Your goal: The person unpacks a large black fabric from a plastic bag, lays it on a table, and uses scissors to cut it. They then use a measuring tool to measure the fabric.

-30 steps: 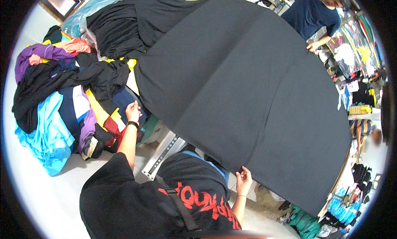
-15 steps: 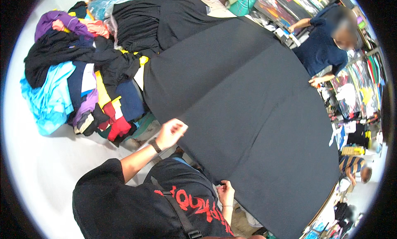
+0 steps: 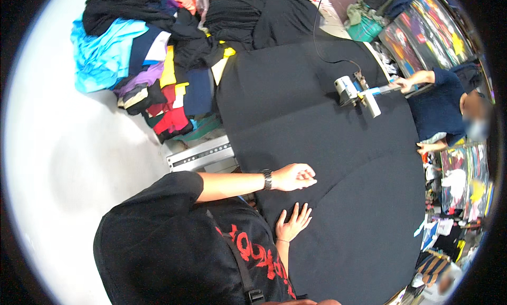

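A wide sheet of black fabric (image 3: 359, 199) covers the table, with a crease curving across its middle. On its near left part my right hand (image 3: 293, 224) lies flat with fingers spread. Just beyond it is my left hand (image 3: 293, 177), with a dark watch on the wrist and its fingers curled in over the fabric. Whether anything small is inside those fingers I cannot make out. Across the table, a co-worker's hand (image 3: 404, 85) grips a long bar carrying a white and grey motorized device (image 3: 346, 89), over the far side of the fabric. A black cable rises from it.
Gathered black cloth (image 3: 235, 17) lies at the far left end. Beside it is a heap of coloured garments, including a light blue one (image 3: 105, 49) and a red one (image 3: 171, 120). A metal rail (image 3: 203, 153) shows below the table's left edge. Clear bags of cloth (image 3: 428, 33) stand at far right.
My left hand has swung right over the fabric. My right hand has gone from pinching the fabric's edge to lying flat. The co-worker's device has come out over the cloth.
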